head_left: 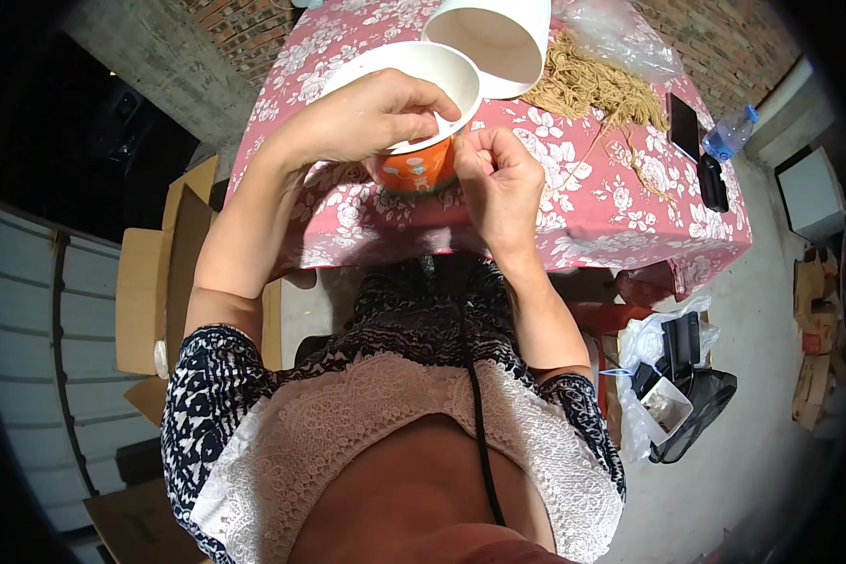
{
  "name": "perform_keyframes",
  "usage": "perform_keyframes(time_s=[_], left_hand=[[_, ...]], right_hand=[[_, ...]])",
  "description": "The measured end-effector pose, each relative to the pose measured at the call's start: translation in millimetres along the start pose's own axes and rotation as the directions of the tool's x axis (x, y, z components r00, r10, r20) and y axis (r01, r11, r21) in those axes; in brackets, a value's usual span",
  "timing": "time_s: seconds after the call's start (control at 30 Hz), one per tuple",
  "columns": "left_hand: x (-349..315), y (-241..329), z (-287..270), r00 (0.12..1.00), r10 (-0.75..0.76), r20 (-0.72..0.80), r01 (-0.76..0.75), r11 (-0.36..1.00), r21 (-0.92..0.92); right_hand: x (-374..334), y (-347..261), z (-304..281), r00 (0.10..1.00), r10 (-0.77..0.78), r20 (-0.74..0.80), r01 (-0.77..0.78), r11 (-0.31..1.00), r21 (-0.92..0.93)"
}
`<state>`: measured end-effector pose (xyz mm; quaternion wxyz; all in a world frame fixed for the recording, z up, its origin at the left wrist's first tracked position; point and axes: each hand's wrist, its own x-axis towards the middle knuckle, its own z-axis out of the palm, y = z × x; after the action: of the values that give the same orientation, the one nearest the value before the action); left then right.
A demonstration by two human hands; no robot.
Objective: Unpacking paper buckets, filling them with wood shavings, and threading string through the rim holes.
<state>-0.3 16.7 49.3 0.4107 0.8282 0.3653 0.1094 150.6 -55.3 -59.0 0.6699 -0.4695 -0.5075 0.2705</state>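
Round white-rimmed bucket [418, 171], perhaps plastic

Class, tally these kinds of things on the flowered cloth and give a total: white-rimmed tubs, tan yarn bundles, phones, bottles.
White-rimmed tubs: 2
Tan yarn bundle: 1
Phone: 1
Bottle: 1
Total: 5
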Motion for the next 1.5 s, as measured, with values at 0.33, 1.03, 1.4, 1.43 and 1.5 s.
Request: perform_keyframes(time_s=[0.33,1.03,1.4,1.43,1.5], left_hand=[[22.0,-16.1,-1.7,0.991,0.102,0.091,-0.112,0.988,0.103],[19.5,-8.6,12.9,0.982,0.169,-0.089,-0.191,0.870,-0.454],[15.8,-4.9,9.7,0.973,0.229,0.007,-0.200,0.866,-0.458],[14.8,-3.0,9.9,0.973,0.229,0.013,-0.200,0.877,-0.437],[13.1,-1.2,12.5,0.974,0.228,0.019,-0.199,0.888,-0.414]], right_hand=[[-2.5,-0.2,1.8,1.000,0.028,0.002,-0.028,0.999,-0.019],[-33.3,-29.7,-34.2,0.988,-0.082,0.131,0.101,0.985,-0.143],[0.5,-39.3,-50.1,0.905,-0.357,0.229,0.339,0.934,0.115],[2.5,-46.3,-45.7,0.920,-0.334,0.206,0.310,0.941,0.138],[9.8,-51.2,-41.3,0.904,-0.363,0.225,0.343,0.931,0.124]])
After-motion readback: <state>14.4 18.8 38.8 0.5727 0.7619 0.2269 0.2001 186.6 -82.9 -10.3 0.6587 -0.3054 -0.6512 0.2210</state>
